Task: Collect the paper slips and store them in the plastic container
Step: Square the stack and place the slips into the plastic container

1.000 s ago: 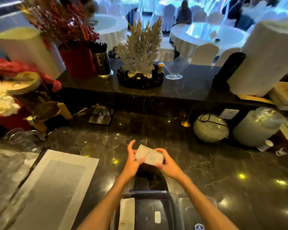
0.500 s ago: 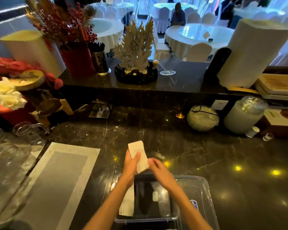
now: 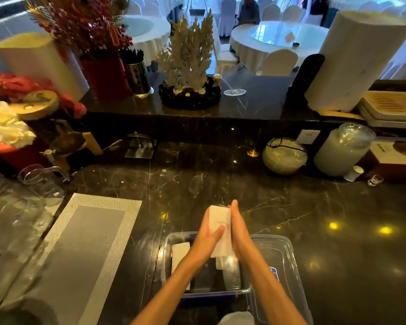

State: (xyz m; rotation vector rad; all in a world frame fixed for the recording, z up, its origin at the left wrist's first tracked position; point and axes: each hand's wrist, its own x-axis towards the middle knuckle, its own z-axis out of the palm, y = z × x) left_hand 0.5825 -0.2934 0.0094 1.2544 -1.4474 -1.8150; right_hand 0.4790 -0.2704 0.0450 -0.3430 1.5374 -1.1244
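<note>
A white stack of paper slips (image 3: pixel 219 231) stands on end between my two palms, above the far rim of the clear plastic container (image 3: pixel 288 259) on the dark marble counter. My left hand (image 3: pixel 206 238) grips the stack from the left, thumb across its front. My right hand (image 3: pixel 240 233) presses flat against its right side with fingers straight. Inside the container, another white stack of slips (image 3: pixel 180 254) lies along the left wall, and a small white piece (image 3: pixel 220 263) lies on the bottom. The container's clear lid (image 3: pixel 286 299) lies at its right.
A grey woven placemat (image 3: pixel 80 242) lies to the left of the container. Clear glassware (image 3: pixel 28 191) stands at far left. A round glass bowl (image 3: pixel 284 156), a white jar (image 3: pixel 342 151) and a small shot glass (image 3: pixel 375 179) line the back right. A raised ledge carries a coral ornament (image 3: pixel 190 66).
The stack went from lying crosswise between both hands to standing upright lengthwise. Both hands drew back toward me over the container, and my right palm closed flat against the stack's side.
</note>
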